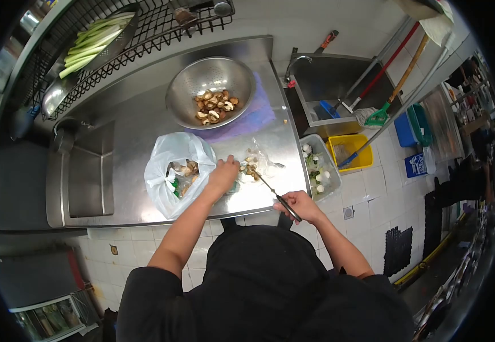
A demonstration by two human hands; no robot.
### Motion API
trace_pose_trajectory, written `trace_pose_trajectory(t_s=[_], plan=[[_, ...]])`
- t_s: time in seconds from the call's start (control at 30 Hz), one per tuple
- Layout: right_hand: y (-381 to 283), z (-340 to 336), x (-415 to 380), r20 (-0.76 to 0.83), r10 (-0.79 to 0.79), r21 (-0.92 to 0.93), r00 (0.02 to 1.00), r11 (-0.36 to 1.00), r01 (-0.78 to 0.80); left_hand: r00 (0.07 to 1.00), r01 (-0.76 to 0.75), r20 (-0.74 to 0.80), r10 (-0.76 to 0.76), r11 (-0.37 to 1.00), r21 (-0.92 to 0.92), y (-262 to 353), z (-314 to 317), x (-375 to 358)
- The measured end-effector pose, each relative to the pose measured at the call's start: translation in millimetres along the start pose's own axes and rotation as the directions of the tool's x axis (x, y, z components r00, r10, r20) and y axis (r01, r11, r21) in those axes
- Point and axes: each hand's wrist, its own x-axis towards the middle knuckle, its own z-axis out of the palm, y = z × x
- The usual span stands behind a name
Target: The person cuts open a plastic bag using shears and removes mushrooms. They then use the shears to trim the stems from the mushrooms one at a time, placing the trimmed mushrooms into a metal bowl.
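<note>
Right hand [300, 204] closed around knife [276, 194], blade angled toward mushrooms [250, 169] for trimming. Left hand [223, 173] pinched them steady just beyond the tip. White plastic bag [173, 171] beside left hand; colander [210, 91] of cut pieces farther off.

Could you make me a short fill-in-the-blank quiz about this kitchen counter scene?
1. The right hand holds a ____ by its dark handle.
2. The metal bowl holds sliced ____.
3. The left hand rests on the counter beside a white plastic ____.
4. On the floor by the mop handles stands a ____ bin, right of the white tub.

Missing words: knife; mushrooms; bag; yellow
</note>
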Motion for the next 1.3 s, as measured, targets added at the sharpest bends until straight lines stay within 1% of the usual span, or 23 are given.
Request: trace_pose_trajectory(t_s=[0.07, 0.1, 0.17, 0.3, 0.37, 0.43, 0.5, 0.53, 0.57, 0.6, 0.67, 0.7, 0.77, 0.8, 0.83, 0.9, 0.93, 1.0, 1.03, 1.1, 1.13, 1.2, 1.3], plan=[[8, -2, 0, 0.055, -0.02, -0.098, 0.998, 0.995, 0.025, 0.996, -0.036, -0.083, 0.028, 0.994, -0.103, -10, 3, 1], [7, -5, -1, 0.055, -0.02, -0.09, 0.998, 0.996, 0.024, 0.997, -0.037, -0.077, 0.03, 0.995, -0.098, -9, 5, -1], [-8, -15, -2, 0.108, -0.047, -0.195, 0.993, 0.978, 0.067, 0.997, -0.032, -0.073, 0.033, 0.999, 0.007, -5, 7, -4], [-31, -31, -8, 0.138, 0.021, -0.287, 0.99, 0.958, 0.02, 1.0, 0.024, -0.015, -0.024, 0.998, -0.053, 1, 9, -7], [-33, -31, -7, 0.168, 0.025, -0.286, 0.986, 0.958, 0.024, 0.986, -0.135, -0.113, 0.122, 0.984, -0.118, -7, 16, -12], [-28, -23, -2, 0.226, 0.073, -0.129, 0.971, 0.991, -0.044, 0.992, -0.106, -0.093, 0.091, 0.979, -0.175, 0, 11, -18], [-18, -13, 6, 0.205, 0.112, -0.061, 0.972, 0.993, -0.101, 0.996, -0.075, -0.074, 0.059, 0.97, -0.233, 1, 15, -21], [-11, -7, 9, 0.181, 0.153, 0.014, 0.972, 0.987, -0.158, 0.987, -0.121, -0.123, 0.099, 0.976, -0.181, -3, 23, -21], [-3, -2, 12, 0.188, 0.155, 0.01, 0.97, 0.987, -0.16, 0.975, -0.165, -0.17, 0.142, 0.978, -0.126, -7, 32, -21], [5, 2, 14, 0.149, 0.144, -0.012, 0.978, 0.989, -0.144, 0.976, -0.158, -0.17, 0.135, 0.979, -0.127, -2, 25, -25], [1, 4, 7, 0.103, 0.107, -0.072, 0.989, 0.992, -0.1, 0.973, -0.065, -0.227, -0.03, 0.914, -0.401, 12, 0, -28], [2, 5, 2, 0.1, 0.107, -0.071, 0.989, 0.992, -0.1, 0.974, -0.068, -0.227, -0.027, 0.914, -0.401, 11, 0, -26], [6, 7, -8, -0.028, -0.174, -0.274, 0.984, 0.948, 0.16, 0.907, -0.142, -0.364, -0.21, 0.661, -0.736, 7, 0, -22], [1, 10, -17, -0.069, -0.195, -0.336, 0.978, 0.928, 0.162, 0.915, -0.095, -0.29, -0.282, 0.546, -0.832, 8, -7, -23], [-3, 11, -25, -0.07, -0.196, -0.337, 0.978, 0.928, 0.162, 0.915, -0.096, -0.29, -0.282, 0.546, -0.832, 7, -11, -23], [-9, 13, -34, -0.164, -0.53, -0.586, 0.832, 0.731, 0.35, 0.947, 0.041, -0.076, -0.312, 0.352, -0.935, 5, -21, -21], [-6, 11, -35, -0.151, -0.512, -0.618, 0.845, 0.717, 0.324, 0.947, 0.04, -0.077, -0.313, 0.351, -0.936, 9, -30, -23], [-5, 14, -35, -0.163, -0.571, -0.654, 0.804, 0.673, 0.345, 0.983, 0.037, 0.028, -0.179, 0.045, -0.998, 16, -45, -28], [-4, 14, -35, -0.174, -0.627, -0.69, 0.759, 0.628, 0.36, 0.984, 0.038, 0.029, -0.176, 0.046, -0.998, 17, -45, -26], [-6, 16, -35, -0.173, -0.641, -0.72, 0.748, 0.601, 0.348, 0.985, 0.08, 0.092, -0.143, -0.089, -0.993, 18, -44, -25], [-7, 16, -35, -0.166, -0.655, -0.749, 0.737, 0.57, 0.338, 0.986, 0.081, 0.093, -0.139, -0.087, -0.993, 18, -44, -24], [-8, 16, -34, -0.172, -0.642, -0.752, 0.747, 0.576, 0.321, 0.978, 0.088, 0.15, -0.142, -0.369, -0.925, 16, -46, -22], [-9, 18, -34, -0.18, -0.627, -0.748, 0.758, 0.588, 0.308, 0.974, 0.057, 0.121, -0.192, -0.306, -0.95, 22, -44, -22]])
